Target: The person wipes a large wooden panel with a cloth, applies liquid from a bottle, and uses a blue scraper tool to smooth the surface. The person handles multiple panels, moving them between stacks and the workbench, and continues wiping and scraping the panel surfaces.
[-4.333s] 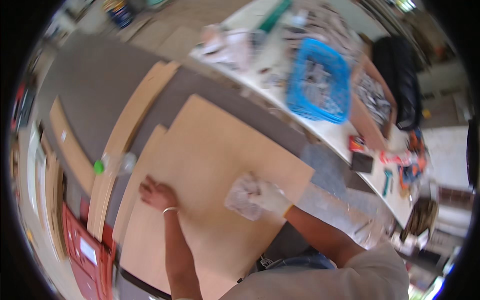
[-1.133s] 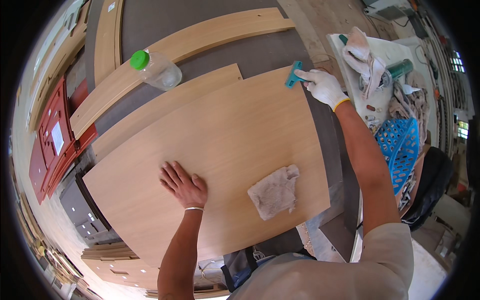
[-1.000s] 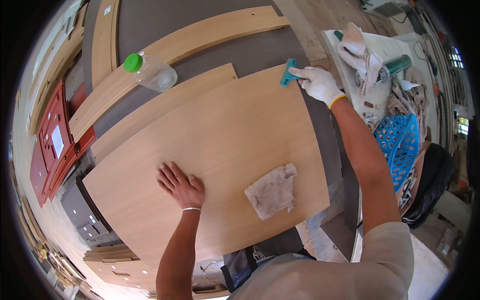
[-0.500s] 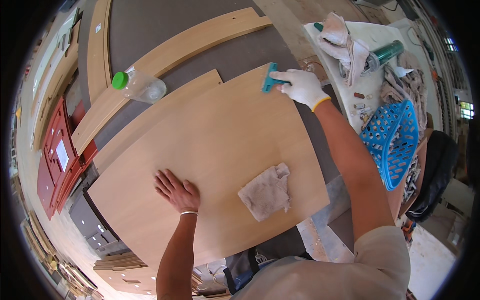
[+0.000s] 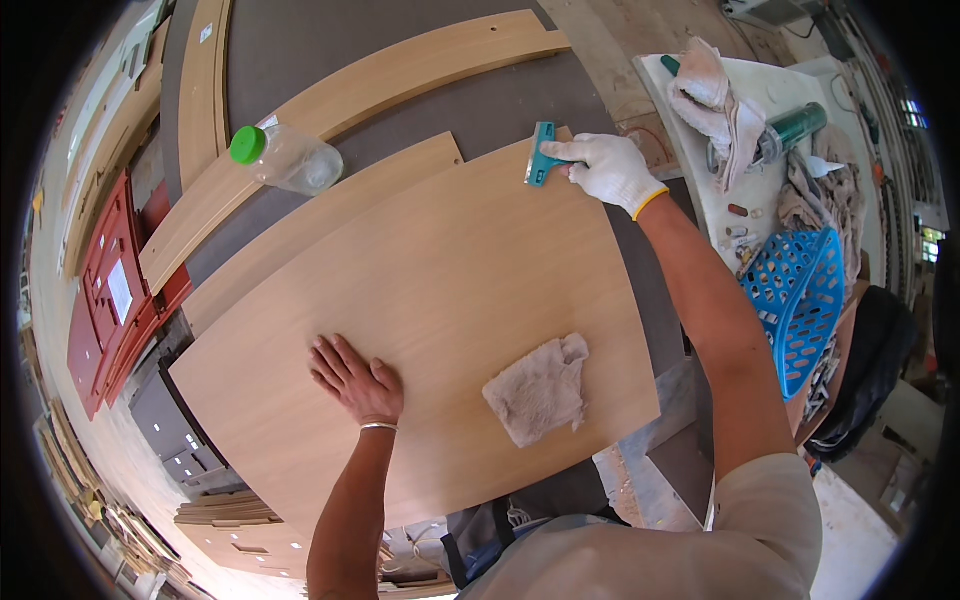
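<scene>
1. Gripping a teal scraper (image 5: 541, 155), the gloved right hand (image 5: 608, 172) is clamped on its handle at the far right corner of a wood-grain panel (image 5: 430, 290); whether the blade touches the wood cannot be told.
2. The bare left hand (image 5: 358, 378) lies flat on the panel, left of its middle, fingers a little apart, holding nothing; a pale band (image 5: 379, 426) rings the wrist.
3. The two hands are well apart.
4. A folded, pinkish-grey cloth (image 5: 540, 390) rests on the panel's near right part, to the right of the left hand.
5. At the far left is a clear jar (image 5: 305, 163) with a green lid (image 5: 247, 145), beside a long, narrow wooden board (image 5: 420, 75).
6. On the right, a blue perforated basket (image 5: 790, 300) sits tilted by a white surface (image 5: 790, 85).
</scene>
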Available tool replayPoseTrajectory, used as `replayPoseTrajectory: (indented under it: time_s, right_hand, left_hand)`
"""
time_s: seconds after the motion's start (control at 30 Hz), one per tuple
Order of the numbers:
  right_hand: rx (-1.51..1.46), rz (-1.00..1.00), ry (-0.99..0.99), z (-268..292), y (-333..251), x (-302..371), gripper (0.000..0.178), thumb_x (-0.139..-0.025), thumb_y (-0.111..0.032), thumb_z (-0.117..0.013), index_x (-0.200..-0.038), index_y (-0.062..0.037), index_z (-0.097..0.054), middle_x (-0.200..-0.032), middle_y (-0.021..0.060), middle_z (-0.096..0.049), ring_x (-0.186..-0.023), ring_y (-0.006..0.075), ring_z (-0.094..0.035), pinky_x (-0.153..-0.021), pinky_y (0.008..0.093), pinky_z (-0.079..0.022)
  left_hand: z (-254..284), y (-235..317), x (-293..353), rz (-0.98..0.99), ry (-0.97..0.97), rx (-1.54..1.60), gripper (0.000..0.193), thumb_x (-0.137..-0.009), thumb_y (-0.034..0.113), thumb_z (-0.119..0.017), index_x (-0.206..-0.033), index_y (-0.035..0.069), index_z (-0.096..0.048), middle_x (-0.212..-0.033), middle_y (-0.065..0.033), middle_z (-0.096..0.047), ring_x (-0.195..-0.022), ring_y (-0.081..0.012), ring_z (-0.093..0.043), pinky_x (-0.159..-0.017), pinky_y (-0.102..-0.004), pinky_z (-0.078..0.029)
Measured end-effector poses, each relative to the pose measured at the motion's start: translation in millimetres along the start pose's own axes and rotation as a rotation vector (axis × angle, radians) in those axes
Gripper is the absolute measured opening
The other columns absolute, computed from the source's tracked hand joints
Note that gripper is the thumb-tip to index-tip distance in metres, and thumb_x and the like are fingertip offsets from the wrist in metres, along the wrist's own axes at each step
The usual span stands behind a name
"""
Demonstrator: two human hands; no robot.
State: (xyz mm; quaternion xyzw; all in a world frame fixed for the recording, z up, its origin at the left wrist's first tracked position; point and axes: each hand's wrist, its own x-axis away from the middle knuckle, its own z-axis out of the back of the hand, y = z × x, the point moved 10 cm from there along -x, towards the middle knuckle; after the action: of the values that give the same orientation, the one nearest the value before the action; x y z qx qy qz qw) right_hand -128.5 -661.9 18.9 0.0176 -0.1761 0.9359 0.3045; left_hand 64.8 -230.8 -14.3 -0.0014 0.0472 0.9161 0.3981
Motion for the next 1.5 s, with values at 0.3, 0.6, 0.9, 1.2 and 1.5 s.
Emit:
replayPoseTrajectory:
  time_s: [0.3,0.6,0.9,1.2,1.5]
  right_hand:
    - [0.044,0.131,-0.064,-13.8,-42.1,-10.4,0.034,-0.094,-0.024,-0.062,-0.125,-0.0367,-0.069,-0.096,0.0050,-0.068,-0.088,0.0292,-0.068,-0.077,0.0436,-0.054]
    - [0.085,0.109,-0.039,-1.8,-43.3,-2.4,0.032,-0.096,-0.024,-0.060,-0.123,-0.0368,-0.070,-0.097,0.0040,-0.070,-0.091,0.0263,-0.070,-0.077,0.0416,-0.055]
    - [0.026,0.062,-0.088,-12.2,-44.3,-15.8,0.035,-0.095,-0.022,-0.064,-0.127,-0.0361,-0.069,-0.096,0.0030,-0.067,-0.086,0.0249,-0.067,-0.074,0.0407,-0.054]
    - [0.004,0.178,-0.176,-29.8,-94.3,-37.8,0.037,-0.096,-0.023,-0.063,-0.129,-0.0374,-0.068,-0.096,0.0033,-0.067,-0.085,0.0250,-0.067,-0.071,0.0404,-0.054]
    - [0.055,0.317,-0.162,-50.2,-172.6,-52.5,0.035,-0.096,-0.024,-0.061,-0.128,-0.0369,-0.069,-0.089,0.0035,-0.066,-0.083,0.0245,-0.067,-0.069,0.0411,-0.054]
  left_hand:
    - [3.7,6.0,-1.8,-0.031,0.039,-0.026,0.069,-0.100,0.034,-0.036,-0.156,-0.006,-0.026,-0.165,-0.0266,-0.021,-0.154,-0.0450,-0.014,-0.123,-0.0589,-0.006]
    - [-0.3,0.2,1.0,-0.020,0.020,-0.025,0.071,-0.100,0.035,-0.036,-0.158,-0.004,-0.024,-0.166,-0.0260,-0.019,-0.155,-0.0442,-0.012,-0.124,-0.0583,-0.004]
    - [-3.5,-1.2,-1.4,0.008,-0.025,-0.007,0.072,-0.099,0.035,-0.036,-0.158,-0.004,-0.023,-0.167,-0.0258,-0.015,-0.155,-0.0445,-0.008,-0.123,-0.0585,-0.002]
    - [-4.3,-4.6,-0.6,0.042,-0.072,-0.005,0.075,-0.094,0.031,-0.039,-0.157,-0.006,-0.023,-0.166,-0.0278,-0.015,-0.155,-0.0450,-0.006,-0.124,-0.0591,-0.001]
    - [-0.6,-5.4,-2.2,0.059,-0.087,0.036,0.074,-0.093,0.030,-0.041,-0.156,-0.007,-0.027,-0.165,-0.0287,-0.017,-0.154,-0.0470,-0.008,-0.123,-0.0612,-0.001]
